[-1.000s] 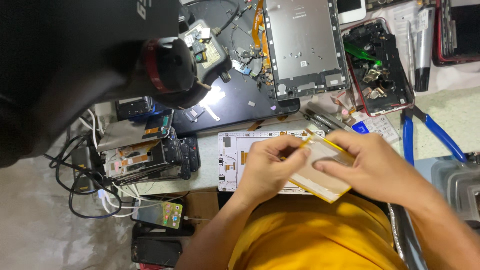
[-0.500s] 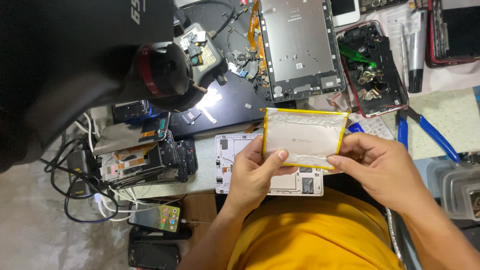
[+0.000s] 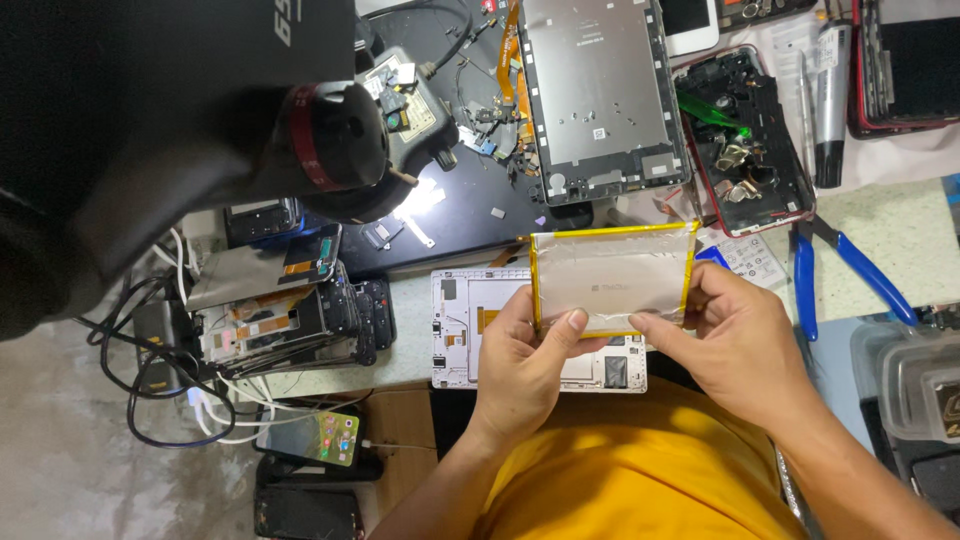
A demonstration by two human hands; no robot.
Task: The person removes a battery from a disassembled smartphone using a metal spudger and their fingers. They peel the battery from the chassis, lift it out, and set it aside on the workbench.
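Two bare hands hold one flat, silver battery pack with yellow-taped edges, raised above the surface at centre. Far left: a tangle of black and white cables, and a stack of dismantled phone parts; below them lies a small phone with a lit screen. Left of centre, a white tablet frame rests on the surface, partly hidden under the pack and the hands. The left hand grips the pack's lower left edge, thumb on the face and fingers curled behind. The right hand pinches the lower right edge likewise. Behind the pack lies an open grey tablet back beside what may be orange flex ribbons. Further right: an opened red-rimmed phone shell, then blue-handled pliers.
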